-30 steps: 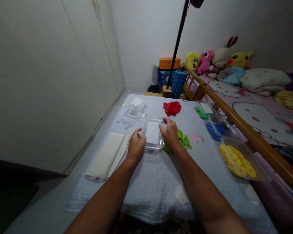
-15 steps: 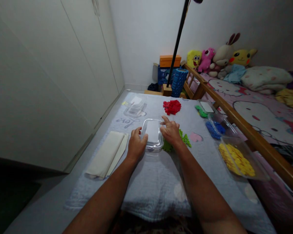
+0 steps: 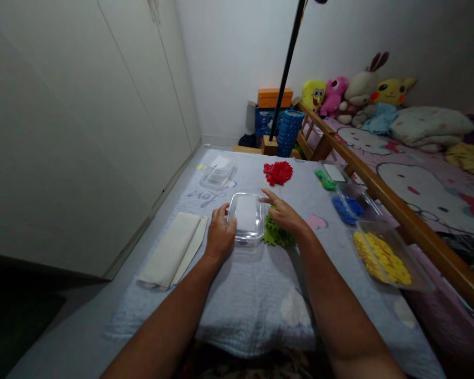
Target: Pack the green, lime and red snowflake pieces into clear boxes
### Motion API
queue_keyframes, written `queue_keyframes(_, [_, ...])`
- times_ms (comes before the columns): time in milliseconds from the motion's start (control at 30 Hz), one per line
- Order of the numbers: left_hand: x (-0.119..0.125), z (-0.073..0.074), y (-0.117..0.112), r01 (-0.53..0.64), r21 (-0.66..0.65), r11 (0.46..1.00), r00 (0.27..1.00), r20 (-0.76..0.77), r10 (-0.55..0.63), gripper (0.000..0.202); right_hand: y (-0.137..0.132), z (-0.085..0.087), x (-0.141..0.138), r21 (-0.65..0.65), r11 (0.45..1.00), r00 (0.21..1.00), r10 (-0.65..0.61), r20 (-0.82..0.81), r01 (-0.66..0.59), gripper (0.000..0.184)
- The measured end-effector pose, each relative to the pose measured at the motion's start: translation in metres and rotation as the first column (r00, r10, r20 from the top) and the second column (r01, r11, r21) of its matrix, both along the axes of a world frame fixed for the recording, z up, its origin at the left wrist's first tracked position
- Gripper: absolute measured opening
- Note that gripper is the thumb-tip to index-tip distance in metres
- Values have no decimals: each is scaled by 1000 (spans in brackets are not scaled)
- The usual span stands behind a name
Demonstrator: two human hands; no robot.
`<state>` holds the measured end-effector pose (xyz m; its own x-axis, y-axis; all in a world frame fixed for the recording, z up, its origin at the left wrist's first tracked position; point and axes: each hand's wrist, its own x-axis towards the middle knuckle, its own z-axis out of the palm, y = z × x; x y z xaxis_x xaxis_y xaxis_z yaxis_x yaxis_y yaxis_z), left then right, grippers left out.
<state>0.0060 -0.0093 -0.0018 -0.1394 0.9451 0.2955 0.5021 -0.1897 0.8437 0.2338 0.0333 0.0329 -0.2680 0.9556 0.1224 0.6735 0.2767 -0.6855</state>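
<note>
A clear plastic box (image 3: 247,218) with a white label lies on the pale blanket (image 3: 256,295) in front of me. My left hand (image 3: 220,235) grips the box's left side, fingers curled on its edge. My right hand (image 3: 285,215) rests over a heap of light green pieces (image 3: 274,236) just right of the box, fingers stretched and apart, touching the heap. I cannot see anything held in it.
A red heap (image 3: 278,173) lies further back, a second clear box (image 3: 218,170) at back left, a folded cream cloth (image 3: 174,250) on the left. On the right stand containers of green (image 3: 325,181), blue (image 3: 345,209) and yellow pieces (image 3: 382,258), beside a wooden bed rail (image 3: 398,210).
My right hand left the box's right edge and moved right onto the green heap, fingers spreading. My left hand stayed on the box.
</note>
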Motion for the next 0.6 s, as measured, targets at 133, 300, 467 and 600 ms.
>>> queue_keyframes(133, [-1,-1,0,2,-11,1000,1000,-9,-2,48,-1,-1,1,-43,999,999,8,-46,-10,82])
queue_keyframes(300, [-1,0,-1,2,0,1000,999,-48,-2,48,-2,0,-2,-24,1000,1000,-8,-5,8,83])
queue_keyframes(467, [1,4,-8,14,98,995,978,-208,7,44,-8,5,-11,-1,997,990,-80,119,81,76])
queue_keyframes(600, [6,6,-18,72,85,994,923,-383,-34,55,-12,5,-13,2,992,978,-127,166,128,65])
